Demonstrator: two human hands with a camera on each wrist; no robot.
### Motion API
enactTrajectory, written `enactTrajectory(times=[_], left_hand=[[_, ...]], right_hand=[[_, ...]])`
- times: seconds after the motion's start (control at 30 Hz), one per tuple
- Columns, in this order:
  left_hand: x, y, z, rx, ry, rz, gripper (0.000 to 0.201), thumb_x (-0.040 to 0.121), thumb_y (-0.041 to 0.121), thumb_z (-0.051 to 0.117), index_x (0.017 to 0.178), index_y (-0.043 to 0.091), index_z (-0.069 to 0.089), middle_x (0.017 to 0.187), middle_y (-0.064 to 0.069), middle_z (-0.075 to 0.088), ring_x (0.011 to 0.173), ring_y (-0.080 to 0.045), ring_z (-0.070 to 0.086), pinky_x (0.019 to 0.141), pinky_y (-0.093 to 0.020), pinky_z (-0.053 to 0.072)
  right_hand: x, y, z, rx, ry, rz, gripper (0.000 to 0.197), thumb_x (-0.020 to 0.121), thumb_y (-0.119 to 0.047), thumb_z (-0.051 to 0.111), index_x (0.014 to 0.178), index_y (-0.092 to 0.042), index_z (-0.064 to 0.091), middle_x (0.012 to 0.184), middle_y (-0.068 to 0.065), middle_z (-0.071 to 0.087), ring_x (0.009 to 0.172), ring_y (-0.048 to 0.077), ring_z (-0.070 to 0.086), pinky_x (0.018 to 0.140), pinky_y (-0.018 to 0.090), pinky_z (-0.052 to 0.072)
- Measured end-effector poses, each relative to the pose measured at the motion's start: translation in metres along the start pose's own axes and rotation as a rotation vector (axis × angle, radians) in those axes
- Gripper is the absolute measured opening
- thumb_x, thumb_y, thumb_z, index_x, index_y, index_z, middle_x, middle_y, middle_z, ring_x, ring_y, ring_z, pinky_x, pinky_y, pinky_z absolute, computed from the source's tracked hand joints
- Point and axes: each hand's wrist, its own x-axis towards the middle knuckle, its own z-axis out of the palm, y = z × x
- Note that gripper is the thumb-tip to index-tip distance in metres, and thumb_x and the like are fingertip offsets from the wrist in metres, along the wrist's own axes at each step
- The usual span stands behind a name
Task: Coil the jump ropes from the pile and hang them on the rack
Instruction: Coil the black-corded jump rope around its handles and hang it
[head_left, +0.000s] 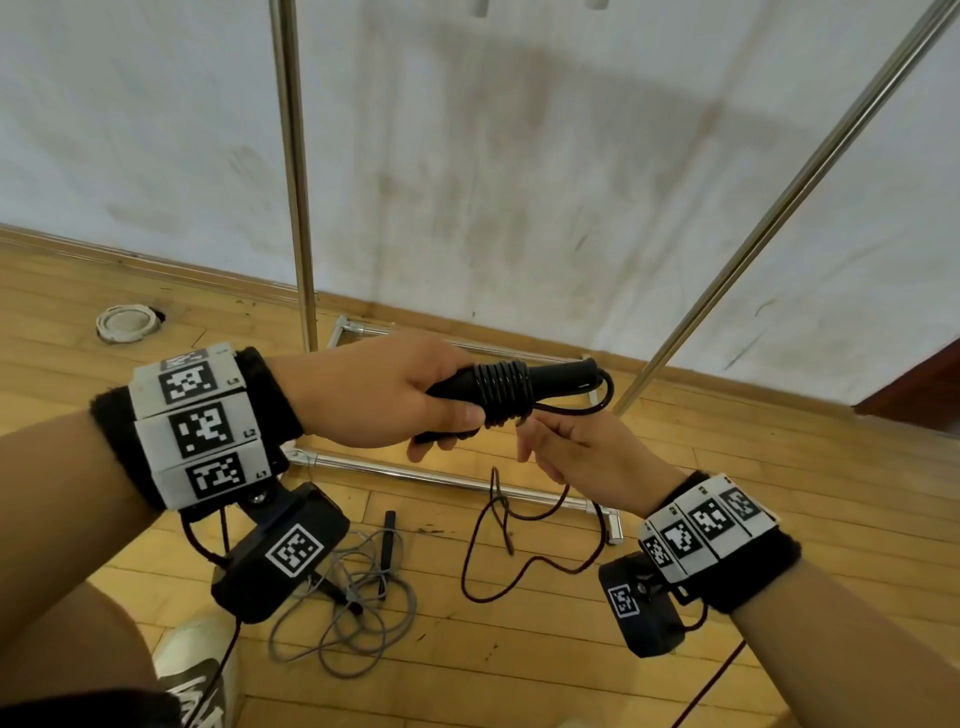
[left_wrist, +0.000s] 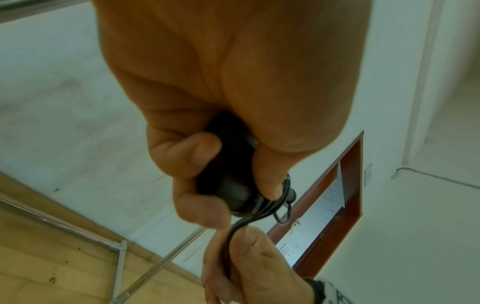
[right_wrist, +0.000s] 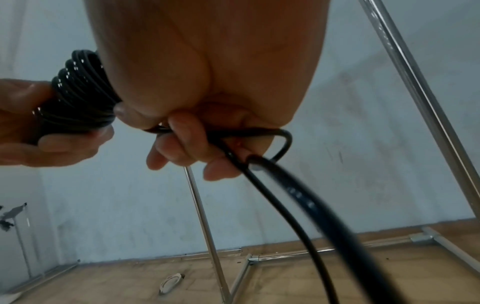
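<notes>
My left hand (head_left: 415, 400) grips the two black handles (head_left: 556, 371) of a black jump rope, held side by side and pointing right. Its cord is wound in several tight turns (head_left: 506, 387) round the handles, the same coil (right_wrist: 78, 86) showing in the right wrist view. My right hand (head_left: 566, 447), just below and right of the coil, pinches the free end of the black cord (left_wrist: 231, 244) between thumb and fingers. A small loop of cord (head_left: 602, 389) sticks out past the handle tips. On the floor lie a grey rope (head_left: 353, 608) and a dark red rope (head_left: 498, 545).
The steel rack stands ahead by the white wall: an upright pole (head_left: 296, 171), a slanted pole (head_left: 779, 208) and base bars (head_left: 441, 478) on the wooden floor. A white ring-shaped object (head_left: 127, 322) lies far left. My shoe (head_left: 192, 665) is at the bottom left.
</notes>
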Motion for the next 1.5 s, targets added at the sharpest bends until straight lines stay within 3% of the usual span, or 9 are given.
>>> enactTrajectory(times=[0.13, 0.2, 0.33, 0.4, 0.6, 0.8, 1.0, 1.33, 1.5], left_hand=[[-0.004, -0.002, 0.0, 0.0, -0.044, -0.002, 0.003, 0.099, 0.027, 0.057, 0.1, 0.026, 0.06, 0.078, 0.004, 0.07, 0.066, -0.016, 0.069, 0.065, -0.023, 0.054], [-0.005, -0.002, 0.0, -0.014, -0.081, -0.01, 0.002, 0.099, 0.026, 0.057, 0.099, 0.026, 0.06, 0.076, 0.005, 0.07, 0.065, -0.014, 0.068, 0.064, -0.021, 0.051], [-0.006, -0.002, 0.004, -0.016, -0.197, -0.037, 0.01, 0.099, 0.027, 0.057, 0.098, 0.018, 0.06, 0.08, -0.002, 0.07, 0.067, -0.017, 0.068, 0.066, -0.025, 0.052], [-0.007, -0.003, 0.009, -0.01, -0.248, -0.051, 0.009, 0.099, 0.027, 0.056, 0.096, 0.019, 0.06, 0.081, -0.002, 0.07, 0.066, -0.015, 0.067, 0.063, -0.019, 0.049], [-0.002, -0.004, 0.022, 0.137, -0.338, -0.152, 0.007, 0.099, 0.032, 0.056, 0.095, 0.026, 0.057, 0.083, 0.002, 0.069, 0.065, -0.009, 0.067, 0.058, -0.015, 0.047], [0.009, -0.016, 0.029, 0.385, -0.326, -0.281, 0.012, 0.098, 0.037, 0.054, 0.092, 0.027, 0.054, 0.087, -0.002, 0.07, 0.068, -0.013, 0.068, 0.067, -0.033, 0.06], [0.02, -0.027, 0.03, 0.589, -0.175, -0.328, 0.017, 0.098, 0.039, 0.051, 0.1, 0.022, 0.054, 0.089, 0.0, 0.063, 0.074, -0.015, 0.062, 0.063, -0.028, 0.053], [0.03, -0.032, 0.012, 0.264, 0.222, -0.215, 0.012, 0.097, 0.034, 0.056, 0.09, 0.024, 0.057, 0.078, -0.001, 0.068, 0.064, -0.018, 0.067, 0.062, -0.038, 0.059], [0.027, -0.027, 0.008, 0.121, 0.285, -0.16, 0.011, 0.096, 0.033, 0.058, 0.086, 0.033, 0.056, 0.074, 0.004, 0.069, 0.057, -0.007, 0.067, 0.053, -0.023, 0.051]], right_hand=[[0.002, -0.002, 0.003, -0.034, -0.042, -0.104, 0.02, 0.101, -0.026, 0.05, 0.088, -0.025, 0.066, 0.073, -0.018, 0.063, 0.065, 0.0, 0.055, 0.06, 0.016, 0.044], [0.003, 0.002, 0.001, -0.042, -0.083, -0.045, 0.033, 0.098, -0.003, 0.051, 0.088, -0.033, 0.06, 0.074, -0.025, 0.062, 0.069, -0.006, 0.056, 0.065, 0.011, 0.044], [0.006, 0.007, -0.007, -0.249, -0.099, -0.038, 0.016, 0.093, -0.008, 0.062, 0.086, -0.022, 0.065, 0.075, -0.013, 0.062, 0.069, 0.002, 0.057, 0.071, 0.021, 0.044], [0.008, 0.005, -0.009, -0.448, -0.163, -0.1, 0.019, 0.093, -0.02, 0.062, 0.085, -0.036, 0.058, 0.076, -0.016, 0.059, 0.071, 0.001, 0.055, 0.071, 0.023, 0.044], [0.013, 0.014, -0.005, -0.735, -0.067, -0.046, 0.059, 0.075, -0.085, 0.011, 0.068, -0.035, 0.041, 0.063, -0.011, 0.053, 0.06, 0.003, 0.049, 0.053, 0.023, 0.037], [0.014, 0.004, -0.01, -0.381, -0.03, 0.066, 0.023, 0.091, -0.048, 0.059, 0.079, -0.03, 0.051, 0.07, -0.011, 0.054, 0.061, 0.001, 0.047, 0.058, 0.019, 0.034], [0.01, -0.017, -0.01, -0.195, -0.085, 0.108, 0.006, 0.096, -0.024, 0.06, 0.093, -0.019, 0.06, 0.075, -0.001, 0.064, 0.069, 0.018, 0.064, 0.068, 0.04, 0.055], [0.01, -0.016, 0.012, 0.123, 0.097, 0.052, 0.01, 0.099, -0.02, 0.055, 0.107, -0.026, 0.055, 0.072, -0.009, 0.063, 0.067, 0.006, 0.057, 0.068, 0.03, 0.05], [0.009, -0.018, 0.011, 0.175, 0.177, -0.005, 0.015, 0.095, -0.018, 0.06, 0.103, -0.03, 0.059, 0.073, -0.006, 0.066, 0.07, 0.013, 0.062, 0.074, 0.04, 0.056]])
